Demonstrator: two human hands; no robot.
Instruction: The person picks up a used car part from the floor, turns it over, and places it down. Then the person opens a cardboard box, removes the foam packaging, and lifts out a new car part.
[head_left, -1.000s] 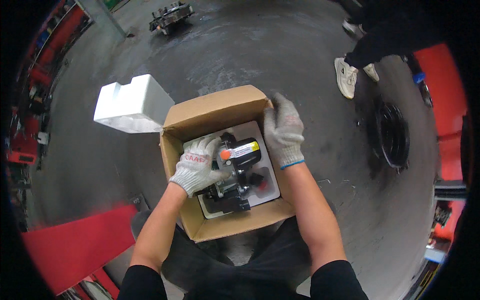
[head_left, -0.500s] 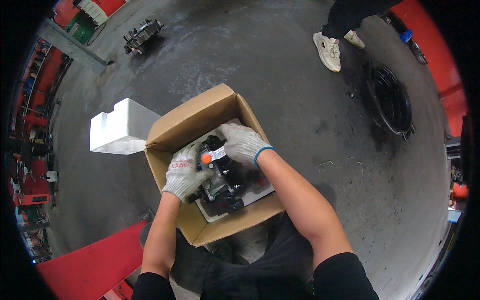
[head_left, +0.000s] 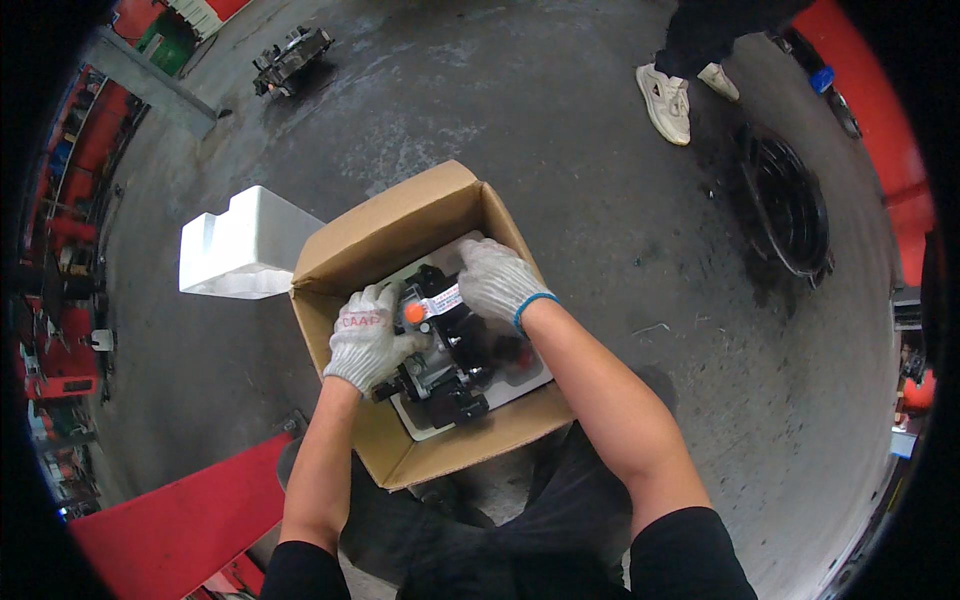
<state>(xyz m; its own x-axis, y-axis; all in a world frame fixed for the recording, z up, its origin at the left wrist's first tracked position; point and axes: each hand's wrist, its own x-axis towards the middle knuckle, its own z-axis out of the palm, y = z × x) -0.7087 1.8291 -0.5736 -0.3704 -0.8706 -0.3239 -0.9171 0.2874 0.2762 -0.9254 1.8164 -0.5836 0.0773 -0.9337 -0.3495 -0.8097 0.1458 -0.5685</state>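
An open cardboard box sits between my legs. Inside it, a metal engine part with black fittings and an orange cap lies in a white foam tray. My left hand, in a white knit glove, grips the part's left side, its thumb across the metal. On the upper right side my gloved right hand has its fingers curled round the part beside a white label strip. Its fingertips are mostly hidden.
A white foam block touches the box's left side. A red panel lies at lower left. Farther off are another metal assembly, a grey post, a black round pan and a person's white shoes.
My right hand has shifted slightly to the right and its fingers look more curled. The left hand stays at the part's left side, and the part remains in the box.
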